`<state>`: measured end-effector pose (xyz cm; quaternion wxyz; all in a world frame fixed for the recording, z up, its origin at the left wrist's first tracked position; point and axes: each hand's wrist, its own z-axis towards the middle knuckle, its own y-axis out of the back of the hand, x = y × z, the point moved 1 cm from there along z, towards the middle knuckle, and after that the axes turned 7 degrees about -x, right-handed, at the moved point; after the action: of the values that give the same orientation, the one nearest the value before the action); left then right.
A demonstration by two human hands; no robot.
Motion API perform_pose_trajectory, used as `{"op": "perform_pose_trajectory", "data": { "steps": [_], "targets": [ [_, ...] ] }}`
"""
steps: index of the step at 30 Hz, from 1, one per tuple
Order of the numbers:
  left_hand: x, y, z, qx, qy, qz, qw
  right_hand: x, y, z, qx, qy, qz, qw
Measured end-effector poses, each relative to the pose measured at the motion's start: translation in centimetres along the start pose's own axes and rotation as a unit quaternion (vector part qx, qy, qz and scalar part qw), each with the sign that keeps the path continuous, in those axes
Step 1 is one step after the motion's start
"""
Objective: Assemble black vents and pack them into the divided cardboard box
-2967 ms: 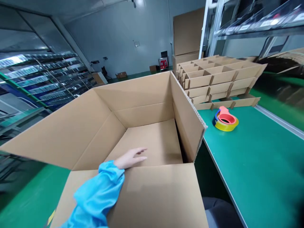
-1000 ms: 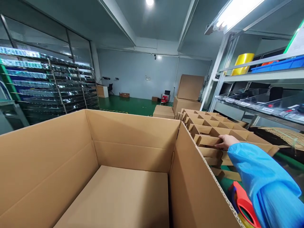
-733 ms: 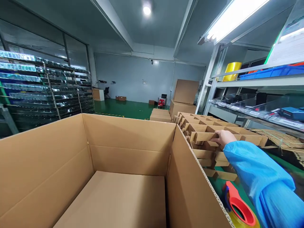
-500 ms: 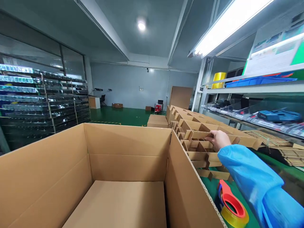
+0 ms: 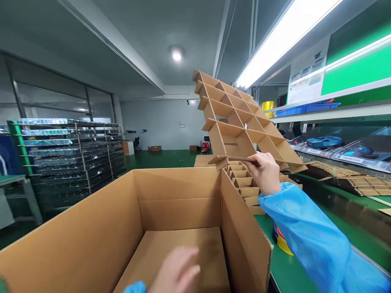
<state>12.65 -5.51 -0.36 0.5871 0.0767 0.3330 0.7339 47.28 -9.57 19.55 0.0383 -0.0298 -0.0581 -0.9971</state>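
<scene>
Above the carton (image 5: 180,207), the right hand (image 5: 265,173) grips a cardboard divider grid (image 5: 229,108) (tilted, rising up-left).

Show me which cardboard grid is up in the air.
The tilted grid, raised in the right hand; the other grids lie stacked on the green bench.

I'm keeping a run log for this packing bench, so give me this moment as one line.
right grip: shut on cardboard divider grid, held up tilted | left grip: open, over open cardboard box
</scene>
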Motion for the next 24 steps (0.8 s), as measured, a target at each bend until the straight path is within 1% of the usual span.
{"op": "perform_pose_trajectory", "data": {
  "steps": [1,2,3,4,6,7,9,12,14,15,17,19,22,24],
  "targets": [
    [0.9,2.0,2.4,-0.001,0.085,-0.048,0.995,1.6,1.0,0.1,-0.015,-0.001,0.019,1.0],
    [1.7,4.1,4.9,-0.019,0.17,-0.107,0.979,3.2,2.0,0.0,-0.033,-0.004,0.041,0.999],
    [2.4,6.4,7.4,-0.069,0.244,-0.171,0.952,4.8,3.0,-0.4,-0.052,-0.007,0.063,0.997],
    [3.1,8.7,9.8,-0.097,0.265,-0.19,0.94,6.4,3.9,-0.9,-0.07,-0.012,0.086,0.994],
    [4.2,13.1,13.9,-0.138,0.286,-0.226,0.921,9.7,5.3,-2.8,-0.097,-0.023,0.12,0.988],
    [4.6,15.1,15.5,-0.156,0.297,-0.254,0.907,11.3,5.7,-4.0,-0.103,-0.028,0.135,0.985],
    [5.1,18.6,17.6,-0.183,0.311,-0.303,0.882,14.2,5.9,-6.9,-0.106,-0.042,0.17,0.979],
    [4.5,23.1,18.6,-0.226,0.306,-0.356,0.854,17.6,5.0,-11.6,-0.095,-0.051,0.234,0.966],
    [3.7,25.6,18.2,-0.248,0.285,-0.378,0.845,18.9,4.3,-14.5,-0.09,-0.038,0.272,0.957],
    [3.2,26.7,17.8,-0.248,0.272,-0.387,0.845,19.4,4.0,-15.8,-0.086,-0.027,0.287,0.954],
    [2.2,28.6,16.9,-0.236,0.242,-0.401,0.851,20.1,3.6,-18.0,-0.073,-0.01,0.309,0.948],
    [1.4,30.3,16.2,-0.22,0.199,-0.404,0.865,20.4,3.4,-19.6,-0.06,-0.003,0.323,0.945],
    [-0.1,32.5,15.5,-0.21,0.135,-0.384,0.889,20.6,3.1,-21.1,-0.048,0.003,0.334,0.941],
    [-1.2,34.1,15.0,-0.211,0.113,-0.363,0.9,20.5,2.8,-21.7,-0.033,0.007,0.344,0.939]
  ]
}}
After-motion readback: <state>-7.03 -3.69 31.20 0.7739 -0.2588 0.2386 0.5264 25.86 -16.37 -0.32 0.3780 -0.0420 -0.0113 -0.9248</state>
